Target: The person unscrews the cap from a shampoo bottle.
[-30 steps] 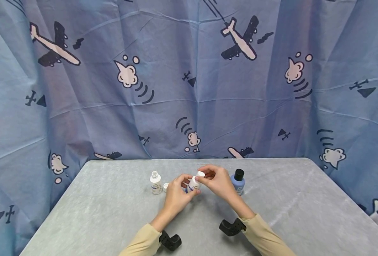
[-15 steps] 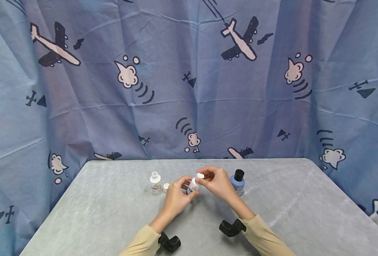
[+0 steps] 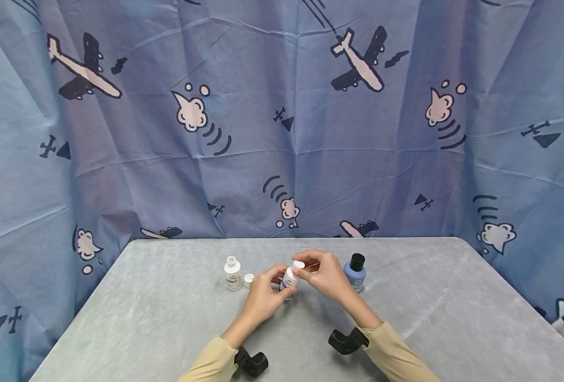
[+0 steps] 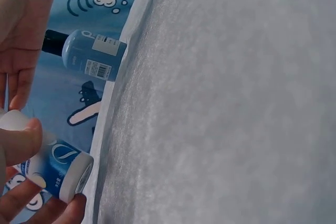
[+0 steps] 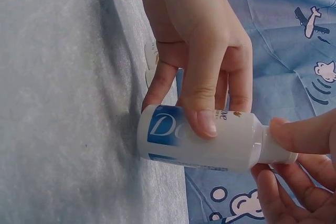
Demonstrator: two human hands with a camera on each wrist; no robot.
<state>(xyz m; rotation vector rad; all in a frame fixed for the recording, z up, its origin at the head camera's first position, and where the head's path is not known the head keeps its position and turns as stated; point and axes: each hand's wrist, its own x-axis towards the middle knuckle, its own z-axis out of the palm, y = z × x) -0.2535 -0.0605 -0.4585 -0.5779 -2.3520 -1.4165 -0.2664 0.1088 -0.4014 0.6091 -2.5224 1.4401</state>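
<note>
My left hand (image 3: pixel 262 294) grips the body of a small white lotion bottle (image 3: pixel 288 281) with a blue label, held at a slight tilt. Thumb and fingers of my right hand (image 3: pixel 327 277) pinch the white cap (image 5: pixel 273 149) at its top. In the right wrist view the cap sits at the bottle's neck; whether it is fully tight I cannot tell. The left wrist view shows the bottle's base (image 4: pixel 79 174) between the left fingers. To the left, a similar white bottle (image 3: pixel 233 277) stands uncapped, with a loose white cap (image 3: pixel 249 280) beside it.
A blue bottle (image 3: pixel 355 275) with a black cap stands upright just right of my right hand. The grey cloth-covered table (image 3: pixel 133 313) ends at a back edge before a blue curtain (image 3: pixel 243 122) printed with planes.
The held bottle has come down slightly and stands more upright than a second ago. Both hands keep their hold on bottle and cap. The other bottles have stayed in place.
</note>
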